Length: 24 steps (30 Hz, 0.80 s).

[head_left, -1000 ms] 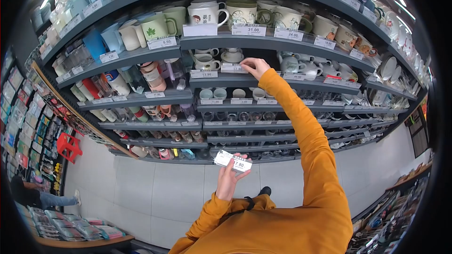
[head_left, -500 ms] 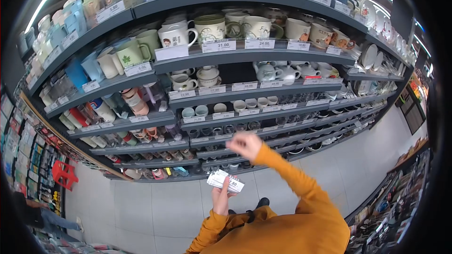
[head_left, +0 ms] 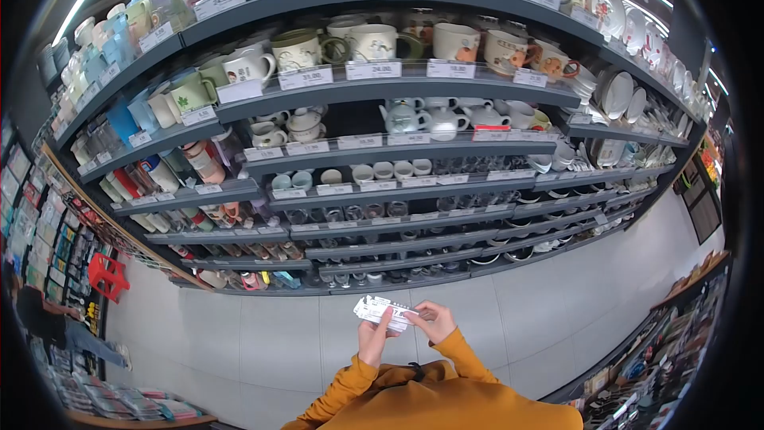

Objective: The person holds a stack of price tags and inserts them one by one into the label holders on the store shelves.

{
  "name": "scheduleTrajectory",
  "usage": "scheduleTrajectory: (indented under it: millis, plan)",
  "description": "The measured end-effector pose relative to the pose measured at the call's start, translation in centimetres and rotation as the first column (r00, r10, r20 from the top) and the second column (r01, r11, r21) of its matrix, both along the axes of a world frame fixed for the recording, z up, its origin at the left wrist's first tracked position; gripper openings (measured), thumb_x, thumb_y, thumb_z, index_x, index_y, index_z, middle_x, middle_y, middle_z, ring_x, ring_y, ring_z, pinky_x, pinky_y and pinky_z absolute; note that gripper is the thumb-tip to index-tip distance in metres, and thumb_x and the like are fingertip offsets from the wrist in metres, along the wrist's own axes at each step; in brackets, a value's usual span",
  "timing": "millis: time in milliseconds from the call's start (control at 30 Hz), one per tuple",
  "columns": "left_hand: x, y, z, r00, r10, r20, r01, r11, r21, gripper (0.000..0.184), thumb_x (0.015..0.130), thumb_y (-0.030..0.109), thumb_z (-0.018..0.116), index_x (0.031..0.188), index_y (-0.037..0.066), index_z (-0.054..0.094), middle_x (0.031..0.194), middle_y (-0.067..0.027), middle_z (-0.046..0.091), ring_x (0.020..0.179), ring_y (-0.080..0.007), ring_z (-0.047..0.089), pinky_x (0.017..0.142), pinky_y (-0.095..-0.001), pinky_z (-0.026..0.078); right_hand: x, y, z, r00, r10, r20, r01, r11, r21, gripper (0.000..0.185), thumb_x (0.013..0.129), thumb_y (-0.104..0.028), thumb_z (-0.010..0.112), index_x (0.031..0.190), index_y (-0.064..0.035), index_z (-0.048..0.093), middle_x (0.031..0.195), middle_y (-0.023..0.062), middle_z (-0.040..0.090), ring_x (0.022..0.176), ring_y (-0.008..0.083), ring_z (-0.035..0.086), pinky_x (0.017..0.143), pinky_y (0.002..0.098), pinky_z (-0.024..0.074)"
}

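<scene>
My left hand point(head_left: 372, 341) holds a small fanned stack of white price labels point(head_left: 382, 312) at chest height, its thumb lying across them. At the stack's right edge, the fingers of my right hand point(head_left: 435, 322) pinch together on the labels. The top label shows large dark digits, partly covered by fingers. Beyond my hands, shelves carry cups and mugs, with price labels like this one point(head_left: 374, 69) along their front edges. A lidded white cup point(head_left: 305, 124) and pale teapots point(head_left: 406, 115) stand on a middle shelf.
A red plastic stool point(head_left: 108, 277) stands on the floor at the left. Another person point(head_left: 48, 322) in dark top and jeans is at the far left. Plates point(head_left: 617, 94) fill the right shelves. Book-like packs lie on a low display point(head_left: 143, 420) at lower left.
My right hand has come down from the middle shelf to the label stack in my left hand and now grips its edge. The view has shifted toward the right of the shelves.
</scene>
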<state>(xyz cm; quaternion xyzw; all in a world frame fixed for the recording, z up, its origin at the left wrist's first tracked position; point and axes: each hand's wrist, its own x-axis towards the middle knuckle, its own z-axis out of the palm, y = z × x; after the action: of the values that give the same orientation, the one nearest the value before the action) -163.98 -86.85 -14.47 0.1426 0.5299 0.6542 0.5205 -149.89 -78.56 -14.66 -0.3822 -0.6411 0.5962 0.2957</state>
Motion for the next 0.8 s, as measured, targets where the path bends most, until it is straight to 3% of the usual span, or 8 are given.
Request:
scheduleTrajectory:
  millis: [200,500,700,800]
  plan:
    - [9.4,0.1,-0.4,1.000,-0.006,0.020,0.005,0.999,0.032,0.030,0.097,0.021,0.053,0.113,-0.004,0.059,0.101,-0.0088,0.066,0.084,-0.0135,0.065,0.067,-0.0271,0.057,9.1,1.8,0.6,0.992,0.087,0.094,-0.093,0.994,0.061,0.024,0.088,-0.017,0.068,0.091,0.0057,0.064,0.083,0.0103,0.069,0.079,0.0119,0.066,0.069,0.0236,0.0516]
    - [17.1,-1.1,-0.1,0.999,-0.007,0.034,0.006,1.000,0.022,0.033,0.099,0.023,0.049,0.121,-0.001,0.054,0.109,-0.0089,0.064,0.090,-0.0129,0.064,0.067,-0.0255,0.056,16.5,1.7,0.5,0.993,0.028,-0.116,-0.047,0.986,-0.160,0.024,0.092,-0.017,0.062,0.092,0.0066,0.062,0.078,0.0101,0.068,0.065,0.0104,0.062,0.059,0.0227,0.0504]
    - [18.3,-1.2,1.6,0.999,-0.028,0.037,0.026,0.999,0.042,0.036,0.101,0.025,0.044,0.129,0.003,0.049,0.119,-0.0099,0.062,0.094,-0.0120,0.063,0.068,-0.0234,0.055,17.9,3.1,2.8,0.987,-0.099,-0.127,0.090,0.993,-0.074,0.019,0.092,-0.013,0.062,0.084,0.0040,0.059,0.070,0.0074,0.065,0.056,0.0074,0.055,0.049,0.0215,0.0422]
    - [18.3,-1.5,1.9,0.998,-0.053,0.040,0.052,0.998,0.027,0.037,0.101,0.026,0.042,0.131,0.004,0.048,0.120,-0.0095,0.062,0.097,-0.0127,0.063,0.070,-0.0238,0.055,17.9,4.8,5.3,0.985,-0.091,-0.149,0.089,0.996,-0.024,0.016,0.092,-0.011,0.062,0.085,0.0023,0.058,0.065,0.0036,0.060,0.057,0.0061,0.053,0.052,0.0210,0.0410]
